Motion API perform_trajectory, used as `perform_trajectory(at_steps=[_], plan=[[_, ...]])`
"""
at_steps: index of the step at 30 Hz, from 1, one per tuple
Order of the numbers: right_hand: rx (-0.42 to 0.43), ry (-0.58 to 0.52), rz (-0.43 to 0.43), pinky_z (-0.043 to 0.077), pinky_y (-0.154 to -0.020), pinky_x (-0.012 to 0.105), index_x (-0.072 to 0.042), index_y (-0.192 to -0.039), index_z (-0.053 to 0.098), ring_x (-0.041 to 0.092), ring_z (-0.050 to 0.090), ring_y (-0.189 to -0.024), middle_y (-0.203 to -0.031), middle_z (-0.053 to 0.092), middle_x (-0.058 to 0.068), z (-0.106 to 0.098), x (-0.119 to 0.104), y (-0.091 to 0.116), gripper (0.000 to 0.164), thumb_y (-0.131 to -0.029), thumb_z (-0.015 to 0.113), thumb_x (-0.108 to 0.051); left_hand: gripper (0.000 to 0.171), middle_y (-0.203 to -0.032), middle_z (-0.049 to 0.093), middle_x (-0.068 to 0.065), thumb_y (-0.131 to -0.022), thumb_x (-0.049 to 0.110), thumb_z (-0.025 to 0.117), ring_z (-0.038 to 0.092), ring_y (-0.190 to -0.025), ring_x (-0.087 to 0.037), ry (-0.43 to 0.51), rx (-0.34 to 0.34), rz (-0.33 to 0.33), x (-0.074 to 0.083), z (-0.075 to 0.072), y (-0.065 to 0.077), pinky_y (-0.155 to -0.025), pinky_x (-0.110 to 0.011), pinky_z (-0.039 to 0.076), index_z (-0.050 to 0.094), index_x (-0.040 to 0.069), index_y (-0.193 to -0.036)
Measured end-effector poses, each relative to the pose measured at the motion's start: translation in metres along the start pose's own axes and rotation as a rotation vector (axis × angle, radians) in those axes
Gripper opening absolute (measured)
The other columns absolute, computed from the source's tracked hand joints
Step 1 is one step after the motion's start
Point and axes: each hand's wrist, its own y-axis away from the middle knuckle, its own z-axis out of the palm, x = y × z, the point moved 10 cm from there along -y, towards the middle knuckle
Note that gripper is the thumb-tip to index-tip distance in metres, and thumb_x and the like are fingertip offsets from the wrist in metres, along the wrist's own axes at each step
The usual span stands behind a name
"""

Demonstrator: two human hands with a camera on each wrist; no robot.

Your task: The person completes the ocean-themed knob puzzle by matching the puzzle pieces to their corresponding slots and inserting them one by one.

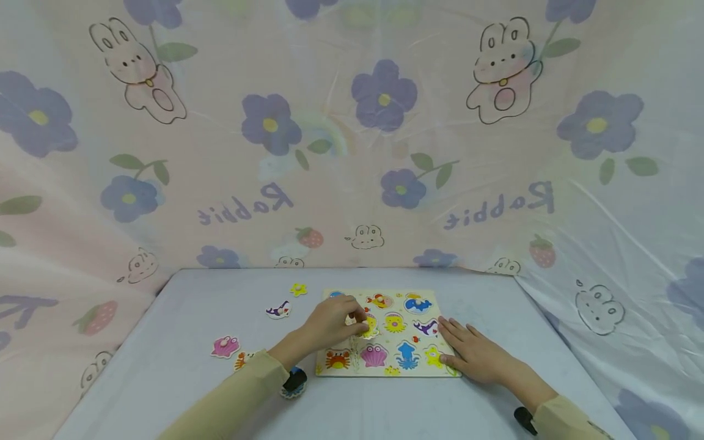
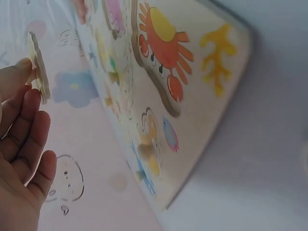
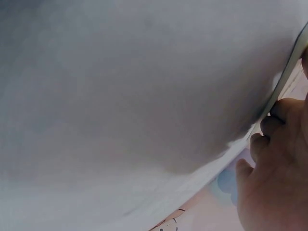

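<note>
My left hand pinches a yellow octopus puzzle piece between thumb and fingers, over the wooden puzzle board. In the left wrist view the piece shows edge-on, its small knob at my fingertips and the other fingers loosely bent. A matching yellow octopus picture lies on the board just right of the held piece. Along the board's right edge rests my right hand, fingers stretched out, fingertips on the board. The crab picture and pink shell picture are in the board's near row.
Left of the board lie loose pieces: a yellow starfish, a purple whale-like piece, a pink shell and an orange piece partly behind my sleeve. Another piece shows below my left wrist. A printed curtain hangs behind the table.
</note>
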Motion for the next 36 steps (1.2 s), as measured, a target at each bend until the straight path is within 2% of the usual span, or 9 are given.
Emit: perform_trajectory(at_steps=[5, 12, 20, 27, 36], plan=[[-0.005, 0.013, 0.009, 0.019, -0.123, 0.063, -0.006, -0.163, 0.031, 0.039, 0.022, -0.156, -0.171, 0.022, 0.012, 0.003, 0.002, -0.001, 0.084, -0.103, 0.047, -0.063, 0.019, -0.087, 0.062, 0.017, -0.093, 0.041, 0.079, 0.056, -0.084, -0.004, -0.029, -0.053, -0.001, 0.001, 0.017, -0.018, -0.078, -0.02, 0.049, 0.072, 0.023, -0.095], [0.005, -0.001, -0.02, 0.02, -0.122, 0.064, -0.004, -0.162, 0.031, 0.042, 0.023, -0.155, -0.17, 0.025, 0.015, 0.0, -0.001, 0.0, 0.084, -0.104, 0.048, -0.062, 0.017, -0.085, 0.062, 0.016, -0.095, 0.039, 0.078, 0.055, -0.079, -0.003, -0.04, -0.122, -0.005, 0.002, 0.036, -0.043, -0.073, -0.02, 0.048, 0.074, 0.022, -0.094], [0.008, -0.006, -0.016, 0.019, -0.122, 0.064, -0.004, -0.162, 0.031, 0.041, 0.023, -0.155, -0.17, 0.025, 0.014, -0.001, -0.001, 0.0, 0.083, -0.104, 0.047, -0.061, 0.019, -0.084, 0.06, 0.018, -0.095, 0.042, 0.077, 0.052, -0.078, -0.002, -0.088, -0.184, -0.038, -0.002, 0.057, -0.069, -0.075, -0.022, 0.046, 0.074, 0.024, -0.094], [0.005, -0.019, -0.013, 0.018, -0.122, 0.064, -0.004, -0.162, 0.03, 0.041, 0.022, -0.156, -0.171, 0.024, 0.015, -0.003, -0.002, 0.0, 0.082, -0.105, 0.049, -0.059, 0.022, -0.083, 0.058, 0.014, -0.095, 0.043, 0.077, 0.052, -0.077, -0.005, -0.128, -0.231, -0.051, 0.0, 0.068, -0.082, -0.074, -0.023, 0.045, 0.074, 0.021, -0.095], [0.009, -0.017, -0.03, 0.02, -0.122, 0.064, -0.003, -0.162, 0.03, 0.042, 0.023, -0.155, -0.17, 0.025, 0.015, -0.003, -0.004, 0.001, 0.081, -0.105, 0.049, -0.058, 0.022, -0.081, 0.057, 0.014, -0.094, 0.044, 0.077, 0.052, -0.075, -0.006, -0.139, -0.272, -0.075, -0.004, 0.081, -0.088, -0.072, -0.023, 0.044, 0.073, 0.022, -0.093]])
